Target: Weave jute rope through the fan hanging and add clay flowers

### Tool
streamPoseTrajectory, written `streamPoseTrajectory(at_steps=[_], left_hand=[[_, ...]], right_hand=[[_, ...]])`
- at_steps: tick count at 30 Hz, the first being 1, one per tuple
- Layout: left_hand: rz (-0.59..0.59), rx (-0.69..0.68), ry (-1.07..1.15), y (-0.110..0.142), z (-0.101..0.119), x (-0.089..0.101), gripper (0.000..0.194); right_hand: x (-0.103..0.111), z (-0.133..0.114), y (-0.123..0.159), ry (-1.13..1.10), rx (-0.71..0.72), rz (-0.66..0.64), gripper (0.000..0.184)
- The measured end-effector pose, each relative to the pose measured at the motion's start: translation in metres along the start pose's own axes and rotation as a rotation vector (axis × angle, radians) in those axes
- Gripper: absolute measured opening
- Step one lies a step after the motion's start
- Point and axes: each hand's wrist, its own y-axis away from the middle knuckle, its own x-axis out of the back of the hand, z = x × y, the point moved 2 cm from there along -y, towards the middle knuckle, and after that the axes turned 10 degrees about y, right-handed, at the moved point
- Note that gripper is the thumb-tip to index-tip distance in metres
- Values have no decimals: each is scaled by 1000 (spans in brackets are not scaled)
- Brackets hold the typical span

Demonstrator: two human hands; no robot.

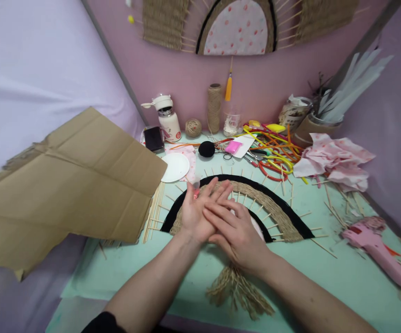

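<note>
My left hand (195,217) is turned palm up with its fingers stretched out. Across its palm lie the extended fingers of my right hand (237,233); whether something small sits between them is hidden. Both hands are over a half-circle woven piece (283,215) of twine with black bands and thin wooden sticks radiating out. My hands cover its left middle and most of its pale centre. Just below my right hand, a frayed twine tassel (235,293) lies on the green table cover (145,282).
A large cardboard sheet (106,180) leans in from the left, beside a white disc (176,167). On the right are a pink glue gun (377,249) and crumpled dotted cloth (335,159). Along the back stand a white bottle (169,125), a twine spool (214,108) and colourful pipe cleaners (276,148).
</note>
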Motion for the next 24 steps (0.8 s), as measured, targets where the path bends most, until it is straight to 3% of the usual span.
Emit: streamPoseTrajectory(at_steps=[3,8,11,14,18,21,24], left_hand=[[-35,-54,-5,2,6,-3,59],[-47,78,-32,8,-1,-4,67],[-26,-1,-73,8,4,-4,63],[-14,-51,-52,7,7,-3,61],[-5,103,8,8,-3,0,68],[-21,81,33,8,-1,1,68],[-35,6,54,7,5,0,63]], right_hand=[[0,3,0,61,-18,2,51],[-2,7,0,51,-5,-8,62],[-2,6,1,28,43,1,54],[-4,8,1,64,-17,5,54],[-6,6,0,53,10,-32,63],[-4,5,1,30,61,-17,52],[0,8,0,14,-16,56,36]])
